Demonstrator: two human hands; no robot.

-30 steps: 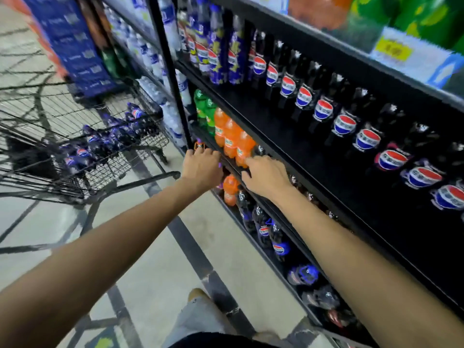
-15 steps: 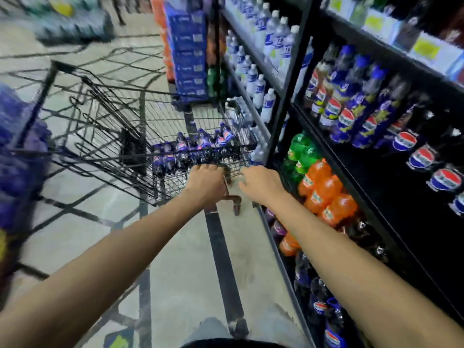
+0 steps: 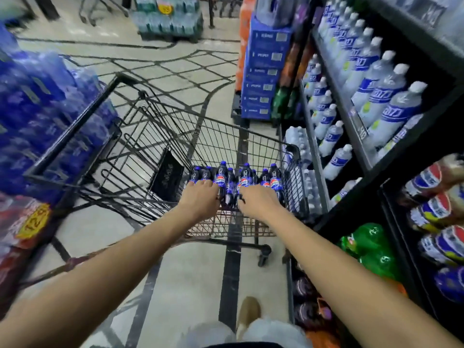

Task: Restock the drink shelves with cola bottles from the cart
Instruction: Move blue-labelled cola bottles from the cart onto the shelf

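Note:
Several cola bottles with blue caps stand upright at the near right corner of the black wire cart. Both my arms reach into the cart. My left hand lies over the left bottles, its fingertips touching their tops. My right hand is on the right bottles, fingers curled down round one of them. More cola bottles stand on the black drink shelf at the right edge.
The shelf unit runs along my right with clear water bottles above and green bottles lower down. Blue shrink-wrapped packs stand left of the cart. Stacked blue cases stand beyond the cart. My shoe is on the tiled floor.
I have turned from the shelf to the cart. Both hands left the shelf edge, moved over the cart's near end and now reach down onto the cola bottles.

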